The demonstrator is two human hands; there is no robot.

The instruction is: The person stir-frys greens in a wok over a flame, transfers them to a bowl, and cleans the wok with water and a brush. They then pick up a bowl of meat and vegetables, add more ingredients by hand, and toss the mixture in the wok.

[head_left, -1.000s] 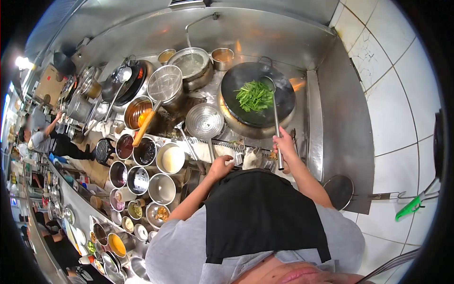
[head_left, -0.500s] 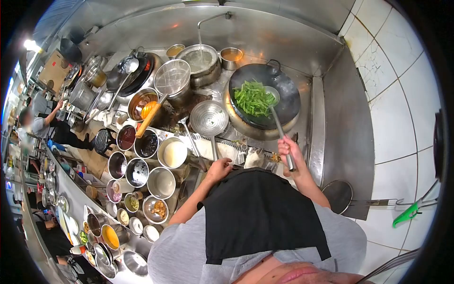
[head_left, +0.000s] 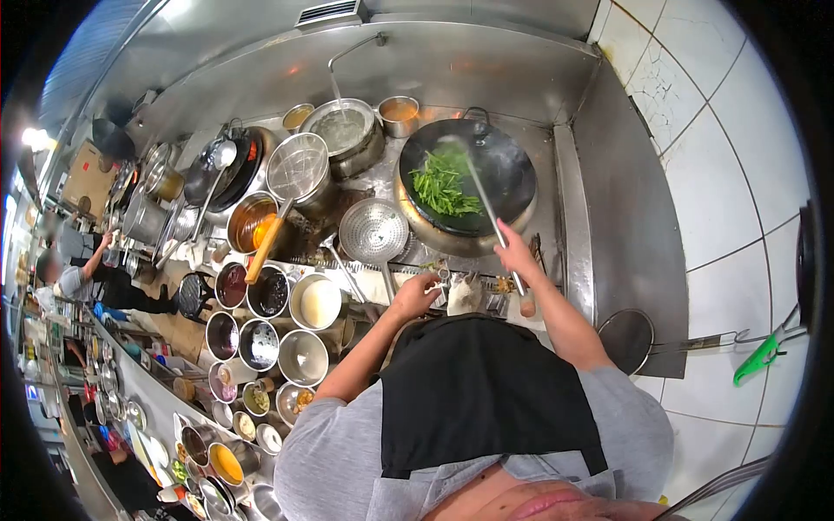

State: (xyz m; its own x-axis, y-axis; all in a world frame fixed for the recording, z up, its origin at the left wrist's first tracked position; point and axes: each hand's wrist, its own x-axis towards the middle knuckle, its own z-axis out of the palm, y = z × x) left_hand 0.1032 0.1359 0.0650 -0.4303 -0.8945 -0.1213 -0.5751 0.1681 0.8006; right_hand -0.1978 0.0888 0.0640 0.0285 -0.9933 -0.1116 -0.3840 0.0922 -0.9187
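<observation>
My right hand (head_left: 517, 253) is closed around the long handle of a ladle (head_left: 485, 193). The ladle's bowl is blurred at the far edge of cut green vegetables (head_left: 441, 184) in a black wok (head_left: 511, 178). The wok sits on the stove in front of me. Lower and to the left, my left hand (head_left: 417, 297) has its fingers curled at the stove's front edge, by a small metal fitting (head_left: 444, 275). Whatever they grip is hidden. Just beyond it lies a perforated skimmer (head_left: 373, 231), its handle running close to that hand. A white cloth (head_left: 464, 297) lies between my hands.
Left of the wok stand a pot of water (head_left: 340, 128) under a tap (head_left: 334, 74), a mesh strainer (head_left: 298, 165) and an orange-tinted pot (head_left: 252, 221). Several sauce and ingredient containers (head_left: 303, 358) fill the left side. A co-worker (head_left: 78, 276) stands far left.
My right hand and the ladle moved up, and its bowl went from the right side of the greens to their far edge. My left hand shifted right and forward along the stove front.
</observation>
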